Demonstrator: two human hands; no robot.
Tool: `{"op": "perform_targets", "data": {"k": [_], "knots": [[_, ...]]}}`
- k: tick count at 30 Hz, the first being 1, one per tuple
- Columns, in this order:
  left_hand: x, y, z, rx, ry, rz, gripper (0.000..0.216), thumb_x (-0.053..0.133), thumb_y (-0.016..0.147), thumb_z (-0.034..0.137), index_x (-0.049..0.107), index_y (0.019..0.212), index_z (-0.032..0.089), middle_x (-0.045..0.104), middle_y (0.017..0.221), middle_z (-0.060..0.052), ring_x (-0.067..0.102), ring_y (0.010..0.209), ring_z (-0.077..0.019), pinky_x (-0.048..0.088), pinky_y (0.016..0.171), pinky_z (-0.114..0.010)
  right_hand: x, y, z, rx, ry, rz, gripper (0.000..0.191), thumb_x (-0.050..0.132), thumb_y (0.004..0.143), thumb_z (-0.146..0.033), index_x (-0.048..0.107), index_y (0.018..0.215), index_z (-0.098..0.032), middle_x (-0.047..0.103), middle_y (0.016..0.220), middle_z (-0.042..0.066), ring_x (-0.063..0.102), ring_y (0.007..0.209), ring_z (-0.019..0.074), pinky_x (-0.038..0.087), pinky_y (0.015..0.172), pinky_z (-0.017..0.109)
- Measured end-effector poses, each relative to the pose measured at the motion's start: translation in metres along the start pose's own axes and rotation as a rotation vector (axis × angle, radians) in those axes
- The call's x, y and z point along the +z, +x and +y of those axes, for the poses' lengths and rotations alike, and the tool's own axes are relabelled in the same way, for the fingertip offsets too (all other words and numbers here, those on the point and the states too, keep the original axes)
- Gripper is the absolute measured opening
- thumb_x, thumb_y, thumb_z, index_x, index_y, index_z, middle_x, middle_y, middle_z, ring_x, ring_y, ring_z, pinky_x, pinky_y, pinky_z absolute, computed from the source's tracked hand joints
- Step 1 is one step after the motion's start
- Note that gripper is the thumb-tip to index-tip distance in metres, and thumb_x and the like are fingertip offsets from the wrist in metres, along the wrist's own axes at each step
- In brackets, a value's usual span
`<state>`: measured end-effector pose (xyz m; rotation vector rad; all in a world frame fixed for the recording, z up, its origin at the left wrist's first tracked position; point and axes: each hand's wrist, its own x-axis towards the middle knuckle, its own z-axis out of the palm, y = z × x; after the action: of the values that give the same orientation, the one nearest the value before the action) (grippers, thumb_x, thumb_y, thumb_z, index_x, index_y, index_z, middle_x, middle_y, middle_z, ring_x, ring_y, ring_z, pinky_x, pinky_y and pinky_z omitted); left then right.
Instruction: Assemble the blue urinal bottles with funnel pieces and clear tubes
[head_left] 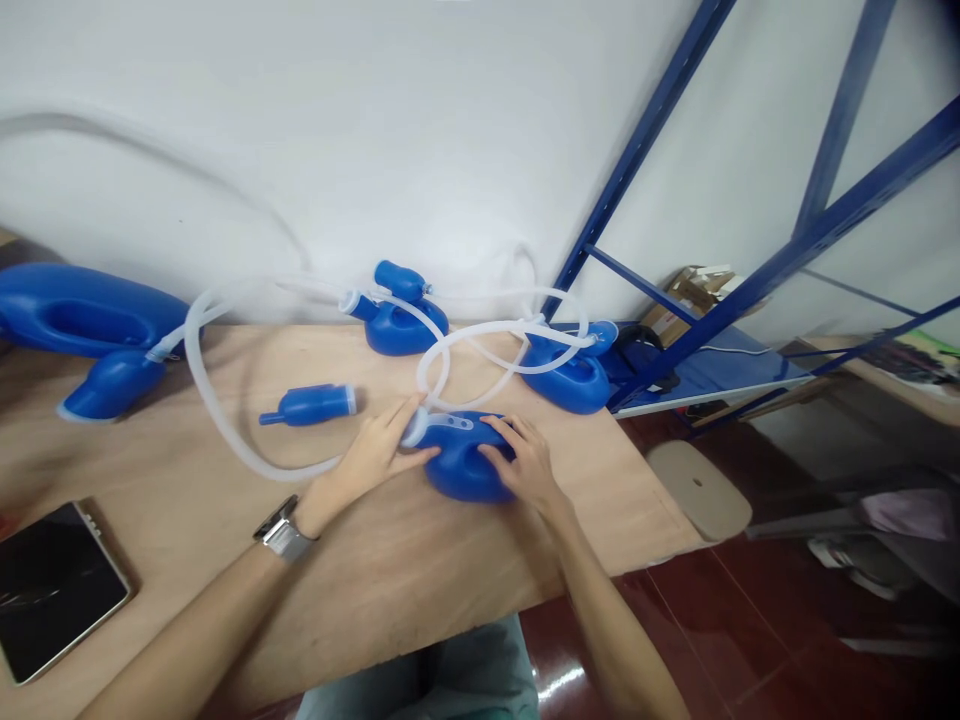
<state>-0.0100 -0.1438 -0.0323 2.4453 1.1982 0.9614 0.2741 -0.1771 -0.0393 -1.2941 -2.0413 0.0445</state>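
A blue plastic urinal bottle (461,472) lies on the wooden table in front of me. Its neck carries a translucent white cap (413,428) with a strap along the top. Thumb and fingers of my left hand (375,448) close around the cap and neck. On the right end of the bottle, my right hand (528,462) grips the body near the handle opening, fingers bent over the top. A clear white hose (480,328) loops behind it; whether it joins this bottle I cannot tell. Left of my left hand lies a loose blue funnel-shaped piece (311,405).
Two similar bottles stand behind, one in the middle (397,338) and one to the right (570,388). A large blue bottle (82,300) and a tablet (60,592) are at left. Blue shelving (637,130) and a stool (697,490) stand beyond the table's right edge.
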Motion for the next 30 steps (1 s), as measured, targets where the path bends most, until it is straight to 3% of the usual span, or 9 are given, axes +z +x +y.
{"op": "perform_targets", "data": {"k": [4,7,9,12,14,16,25,30], "knots": [[0.005,-0.001,0.001,-0.023,-0.145,0.041,0.076,0.07,0.094,0.058,0.049,0.155,0.018,0.069,0.139,-0.019,0.067,0.128,-0.0345,0.053,0.113,-0.051,-0.005,0.005,-0.002,0.034,0.042,-0.021,0.04,0.058,0.103,-0.051,0.073,0.127,-0.024,0.077,0.114,0.012,0.074,0.103,0.0294,0.059,0.093,0.044],[-0.008,0.003,0.005,-0.053,-0.209,0.009,0.079,0.074,0.09,0.06,0.053,0.153,0.018,0.066,0.146,-0.019,0.063,0.135,-0.0365,0.048,0.118,-0.054,-0.011,0.011,-0.005,0.072,0.08,-0.058,0.037,0.059,0.101,-0.053,0.072,0.119,-0.023,0.079,0.117,0.011,0.075,0.106,0.03,0.058,0.096,0.045],[-0.026,0.009,0.007,-0.074,-0.298,-0.083,0.073,0.068,0.092,0.063,0.06,0.15,0.018,0.064,0.15,-0.018,0.059,0.141,-0.0366,0.041,0.123,-0.056,-0.014,0.016,-0.007,0.1,0.087,-0.093,0.038,0.058,0.1,-0.056,0.072,0.111,-0.022,0.081,0.11,0.011,0.076,0.1,0.0299,0.058,0.093,0.045],[-0.051,0.019,0.008,-0.17,-0.534,-0.323,0.055,0.049,0.102,0.062,0.073,0.135,0.024,0.069,0.144,-0.011,0.06,0.141,-0.0317,0.039,0.125,-0.054,-0.015,0.02,-0.009,0.135,0.06,-0.121,0.042,0.059,0.098,-0.061,0.072,0.095,-0.022,0.081,0.094,0.01,0.077,0.088,0.0294,0.058,0.084,0.043],[-0.056,0.024,0.005,-0.252,-0.675,-0.446,0.05,0.05,0.102,0.061,0.079,0.124,0.027,0.074,0.137,-0.009,0.067,0.132,-0.0294,0.046,0.12,-0.05,-0.014,0.021,-0.01,0.144,0.048,-0.113,0.044,0.061,0.096,-0.064,0.072,0.089,-0.022,0.08,0.089,0.009,0.076,0.084,0.0291,0.057,0.082,0.041],[-0.05,0.025,-0.001,-0.319,-0.779,-0.49,0.049,0.059,0.096,0.064,0.081,0.116,0.025,0.077,0.131,-0.01,0.072,0.123,-0.0301,0.053,0.112,-0.048,-0.013,0.02,-0.01,0.146,0.044,-0.105,0.044,0.063,0.095,-0.065,0.073,0.09,-0.022,0.081,0.09,0.009,0.077,0.084,0.0292,0.057,0.082,0.041],[0.0,0.014,-0.018,-0.493,-0.958,-0.259,0.068,0.07,0.078,0.081,0.082,0.099,0.016,0.082,0.109,-0.018,0.078,0.099,-0.0333,0.063,0.09,-0.045,-0.011,0.02,-0.008,0.203,0.106,-0.124,0.041,0.068,0.092,-0.062,0.075,0.089,-0.022,0.082,0.093,0.009,0.076,0.086,0.0296,0.057,0.084,0.042],[-0.005,0.014,-0.017,-0.51,-0.944,-0.243,0.063,0.069,0.083,0.076,0.081,0.101,0.018,0.083,0.107,-0.015,0.078,0.093,-0.0302,0.064,0.086,-0.043,-0.017,0.027,-0.017,0.266,0.115,-0.162,0.039,0.071,0.091,-0.061,0.076,0.087,-0.023,0.081,0.088,0.007,0.075,0.083,0.0278,0.053,0.079,0.037]]}}
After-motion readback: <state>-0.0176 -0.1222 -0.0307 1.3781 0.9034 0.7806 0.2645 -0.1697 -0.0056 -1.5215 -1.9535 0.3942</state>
